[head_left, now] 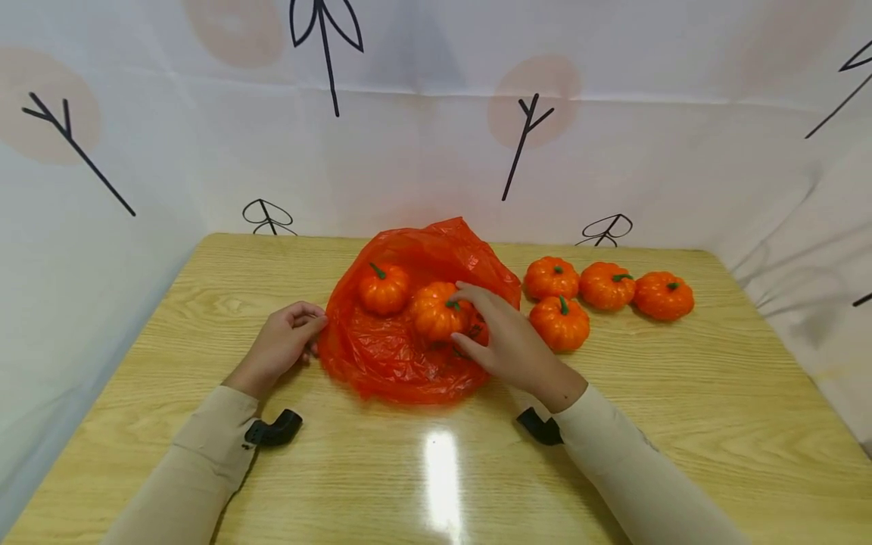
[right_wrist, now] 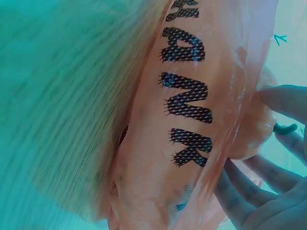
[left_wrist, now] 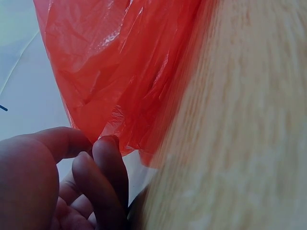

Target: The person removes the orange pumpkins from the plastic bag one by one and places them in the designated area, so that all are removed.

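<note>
A red plastic bag [head_left: 388,375] lies spread with its mouth toward me, and my left hand [head_left: 286,341] pinches its left edge. In the left wrist view, fingertips [left_wrist: 108,143] meet at the bag's corner [left_wrist: 110,72]. My right hand [head_left: 507,341] holds a small orange pumpkin [head_left: 436,312] inside the bag, thumb and fingers around its right side. Left of it, another pumpkin [head_left: 384,289] with a green stem sits in the bag. Part of a further orange thing shows under the right hand, mostly hidden. Black letters on the bag [right_wrist: 144,158] show in the right wrist view.
Several more orange pumpkins [head_left: 608,286] stand on the wooden table [head_left: 681,409] to the right of the bag, one [head_left: 560,324] nearer me. A white cloth [head_left: 422,166] with drawn plants hangs behind the table. Black curved pieces [head_left: 274,429] sit at both wrists.
</note>
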`<state>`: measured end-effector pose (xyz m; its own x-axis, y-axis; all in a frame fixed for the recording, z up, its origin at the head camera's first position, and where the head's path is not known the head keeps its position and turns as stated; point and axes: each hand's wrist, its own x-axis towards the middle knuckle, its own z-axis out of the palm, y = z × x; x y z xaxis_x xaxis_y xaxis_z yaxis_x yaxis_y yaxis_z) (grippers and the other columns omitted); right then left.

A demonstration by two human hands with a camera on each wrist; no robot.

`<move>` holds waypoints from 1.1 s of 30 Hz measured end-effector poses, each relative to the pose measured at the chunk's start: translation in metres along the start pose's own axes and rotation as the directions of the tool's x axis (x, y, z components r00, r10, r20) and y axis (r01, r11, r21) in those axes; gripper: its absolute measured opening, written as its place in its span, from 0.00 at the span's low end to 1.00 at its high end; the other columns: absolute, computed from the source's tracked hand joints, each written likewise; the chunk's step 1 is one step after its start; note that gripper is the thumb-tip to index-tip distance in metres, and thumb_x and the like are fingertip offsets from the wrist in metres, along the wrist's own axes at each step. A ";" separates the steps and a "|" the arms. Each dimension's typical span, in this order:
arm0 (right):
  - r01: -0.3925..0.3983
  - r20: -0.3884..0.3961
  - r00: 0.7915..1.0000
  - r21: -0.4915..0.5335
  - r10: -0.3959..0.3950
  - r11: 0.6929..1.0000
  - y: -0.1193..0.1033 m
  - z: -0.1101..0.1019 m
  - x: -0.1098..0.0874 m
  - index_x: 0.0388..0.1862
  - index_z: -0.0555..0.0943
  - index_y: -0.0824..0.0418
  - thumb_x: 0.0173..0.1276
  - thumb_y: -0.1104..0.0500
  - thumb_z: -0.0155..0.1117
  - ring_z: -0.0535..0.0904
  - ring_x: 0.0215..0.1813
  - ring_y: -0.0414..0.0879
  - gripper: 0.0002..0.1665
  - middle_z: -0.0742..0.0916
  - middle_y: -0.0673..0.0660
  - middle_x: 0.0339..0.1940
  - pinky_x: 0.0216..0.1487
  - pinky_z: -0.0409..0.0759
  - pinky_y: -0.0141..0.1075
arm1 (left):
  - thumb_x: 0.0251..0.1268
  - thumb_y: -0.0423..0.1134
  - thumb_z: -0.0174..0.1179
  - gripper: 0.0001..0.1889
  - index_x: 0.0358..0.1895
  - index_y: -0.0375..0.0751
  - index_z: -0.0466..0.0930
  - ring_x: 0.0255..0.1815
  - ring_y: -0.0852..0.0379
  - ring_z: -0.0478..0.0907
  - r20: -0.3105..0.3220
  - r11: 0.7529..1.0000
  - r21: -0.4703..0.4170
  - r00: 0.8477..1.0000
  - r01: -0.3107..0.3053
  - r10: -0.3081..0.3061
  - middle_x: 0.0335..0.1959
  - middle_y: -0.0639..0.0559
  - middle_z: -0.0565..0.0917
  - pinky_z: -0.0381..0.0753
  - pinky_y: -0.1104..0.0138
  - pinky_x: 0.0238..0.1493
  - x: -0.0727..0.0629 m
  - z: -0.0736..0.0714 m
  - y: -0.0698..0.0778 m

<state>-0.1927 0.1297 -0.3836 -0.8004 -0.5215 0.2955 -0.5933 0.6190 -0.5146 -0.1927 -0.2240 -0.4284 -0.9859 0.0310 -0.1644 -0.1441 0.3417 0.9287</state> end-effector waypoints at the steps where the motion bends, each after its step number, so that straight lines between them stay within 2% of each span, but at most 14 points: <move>1: 0.007 -0.006 1.000 0.002 -0.007 1.000 -0.001 -0.001 -0.001 0.65 0.72 0.56 0.67 0.56 0.71 0.69 0.74 0.55 0.30 0.72 0.57 0.75 0.71 0.72 0.53 | 0.76 0.44 0.56 0.16 0.54 0.35 0.73 0.23 0.59 0.76 0.001 1.000 -0.004 1.000 -0.002 0.002 0.30 0.58 0.80 0.80 0.69 0.25 0.000 0.000 0.000; 20: 0.038 -0.108 0.994 0.018 -0.035 0.999 -0.003 -0.013 -0.026 0.66 0.70 0.60 0.67 0.57 0.69 0.68 0.75 0.57 0.31 0.72 0.58 0.75 0.72 0.69 0.56 | 0.76 0.46 0.56 0.17 0.54 0.35 0.73 0.24 0.59 0.76 0.004 1.000 0.018 1.000 -0.001 0.001 0.30 0.58 0.80 0.80 0.69 0.26 0.000 0.001 0.000; 29: 0.071 -0.173 0.982 0.006 -0.069 0.997 0.001 -0.019 -0.038 0.65 0.71 0.60 0.65 0.60 0.70 0.69 0.74 0.57 0.31 0.73 0.58 0.74 0.70 0.71 0.57 | 0.76 0.47 0.56 0.18 0.55 0.35 0.72 0.24 0.59 0.76 0.009 1.000 0.011 1.000 0.005 -0.005 0.32 0.58 0.81 0.80 0.69 0.27 -0.002 -0.001 0.002; 33: 0.077 -0.206 0.975 -0.014 -0.078 0.997 0.003 -0.024 -0.043 0.65 0.72 0.60 0.64 0.60 0.71 0.74 0.70 0.56 0.32 0.74 0.59 0.73 0.61 0.79 0.53 | 0.76 0.47 0.56 0.18 0.55 0.35 0.72 0.25 0.58 0.77 0.012 1.000 0.017 1.000 0.007 -0.007 0.33 0.58 0.81 0.80 0.69 0.27 -0.002 -0.002 0.004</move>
<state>-0.1620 0.1684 -0.3791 -0.7522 -0.4357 0.4943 -0.6540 0.5854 -0.4791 -0.1917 -0.2246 -0.4242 -0.9838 0.0399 -0.1747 -0.1491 0.3577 0.9218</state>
